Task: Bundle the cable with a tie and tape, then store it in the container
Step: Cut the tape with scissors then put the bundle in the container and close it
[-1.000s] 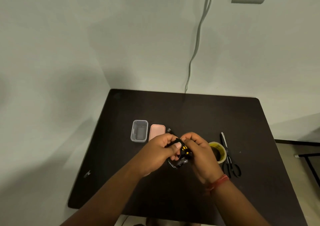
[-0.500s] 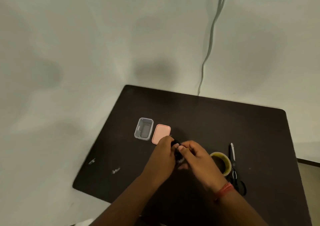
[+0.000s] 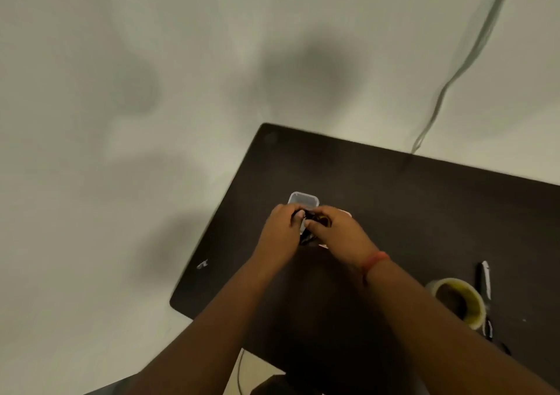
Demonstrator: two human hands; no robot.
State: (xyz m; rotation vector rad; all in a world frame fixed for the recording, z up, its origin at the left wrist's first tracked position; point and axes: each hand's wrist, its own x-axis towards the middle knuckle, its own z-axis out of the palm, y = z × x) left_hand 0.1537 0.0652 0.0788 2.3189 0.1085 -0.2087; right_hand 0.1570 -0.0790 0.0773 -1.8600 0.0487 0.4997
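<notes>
Both hands meet over the small clear container (image 3: 304, 198) near the table's left side. My left hand (image 3: 280, 232) and my right hand (image 3: 336, 232) pinch a coiled black cable bundle (image 3: 315, 219) between the fingertips, and part of the cable (image 3: 306, 239) hangs just below them. The bundle sits over the container's near end; most of the container is hidden behind my fingers. Only slivers of the pink lid (image 3: 345, 213) show beside my right hand.
On the dark table (image 3: 394, 200), a yellow tape roll (image 3: 459, 300) lies at the right with scissors (image 3: 485, 285) just beyond it. A grey cord (image 3: 460, 64) runs down the wall behind. The table's left edge is close to my left forearm.
Both hands carried the cable bundle left and away from me, from beside the tape roll to over the clear container. The view swung left, so the tape and scissors now sit at the right edge.
</notes>
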